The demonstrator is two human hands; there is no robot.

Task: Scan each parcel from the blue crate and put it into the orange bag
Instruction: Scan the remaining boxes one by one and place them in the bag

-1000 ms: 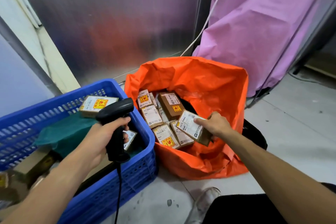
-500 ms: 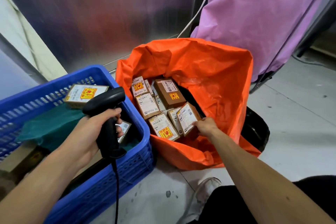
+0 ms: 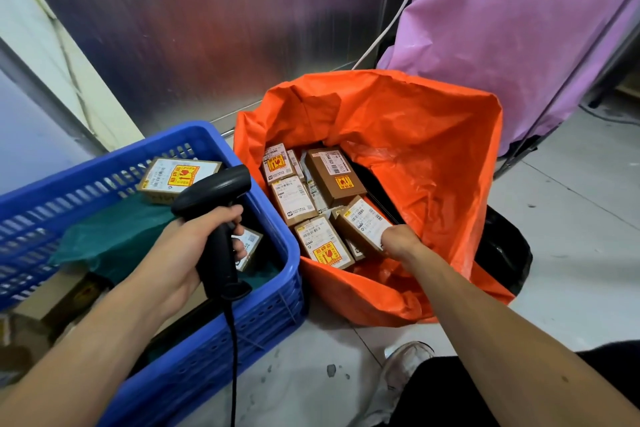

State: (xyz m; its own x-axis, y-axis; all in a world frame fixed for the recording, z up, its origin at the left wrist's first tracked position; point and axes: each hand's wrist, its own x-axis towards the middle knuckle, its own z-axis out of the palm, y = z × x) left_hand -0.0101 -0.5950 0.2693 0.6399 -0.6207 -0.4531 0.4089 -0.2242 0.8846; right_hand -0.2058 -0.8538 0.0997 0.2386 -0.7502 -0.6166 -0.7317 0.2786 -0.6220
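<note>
the left hand (image 3: pixel 180 253) grips the scanner (image 3: pixel 218 222) over the blue crate (image 3: pixel 242 333), while the right hand (image 3: pixel 400 241), inside the orange bag (image 3: pixel 415 135), touches a tilted parcel (image 3: pixel 363 222) atop the others, its grip unclear.

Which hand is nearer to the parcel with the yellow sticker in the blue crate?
Left. The left hand holds the scanner just below that parcel; the right hand is inside the orange bag.
</note>
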